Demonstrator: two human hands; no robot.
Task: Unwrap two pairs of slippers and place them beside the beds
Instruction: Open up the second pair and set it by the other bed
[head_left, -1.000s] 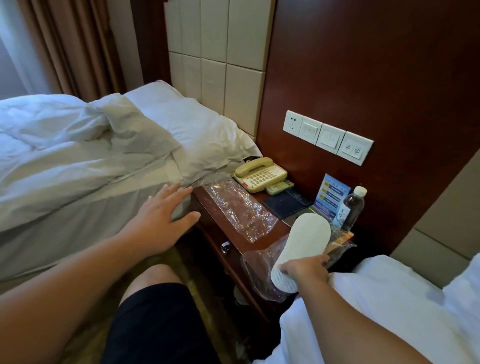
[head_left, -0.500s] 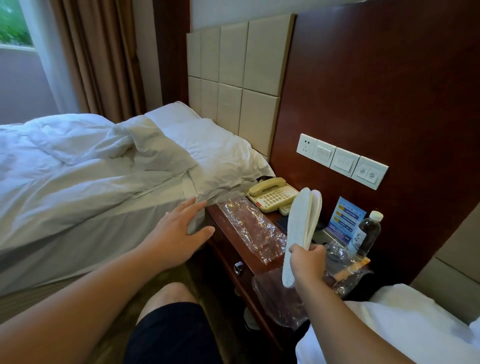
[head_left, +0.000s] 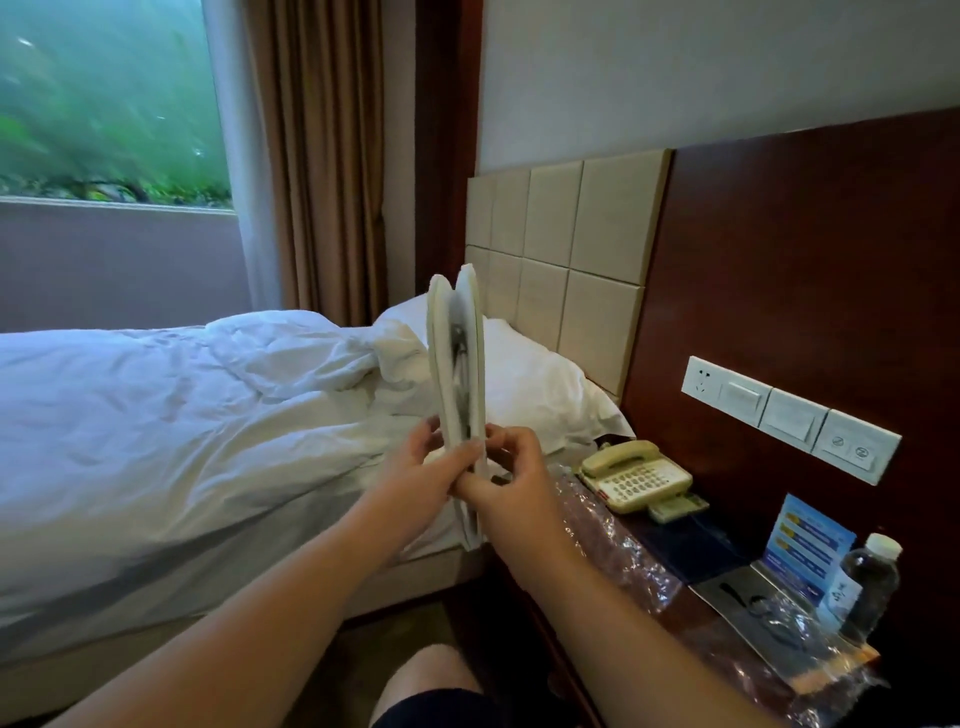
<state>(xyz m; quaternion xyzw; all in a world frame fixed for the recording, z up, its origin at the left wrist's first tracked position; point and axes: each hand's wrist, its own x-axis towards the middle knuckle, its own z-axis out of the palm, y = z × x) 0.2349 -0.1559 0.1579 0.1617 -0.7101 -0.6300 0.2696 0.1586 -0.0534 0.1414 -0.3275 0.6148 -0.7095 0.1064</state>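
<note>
A flat pair of white slippers (head_left: 457, 358) stands upright, held edge-on in front of me, the two soles slightly parted at the top. My left hand (head_left: 426, 467) and my right hand (head_left: 506, 470) both grip its lower end, fingers pinching from either side. Two empty clear plastic wrappers lie on the dark wooden nightstand (head_left: 670, 605): one wrapper (head_left: 608, 540) near its left end, the other wrapper (head_left: 789, 639) at its near right end. The white bed (head_left: 182, 426) lies behind the slippers.
A cream telephone (head_left: 636, 475), a blue card (head_left: 808, 545) and a water bottle (head_left: 865, 584) stand on the nightstand. Wall switches (head_left: 789, 415) sit above it. My knee (head_left: 431, 680) is below, over the floor gap beside the bed. Curtain and window lie at left.
My right hand lifted the slippers out of the wrapper on the nightstand and raised them upright. My left hand came in from the bed side and took hold too. The view tilted upward.
</note>
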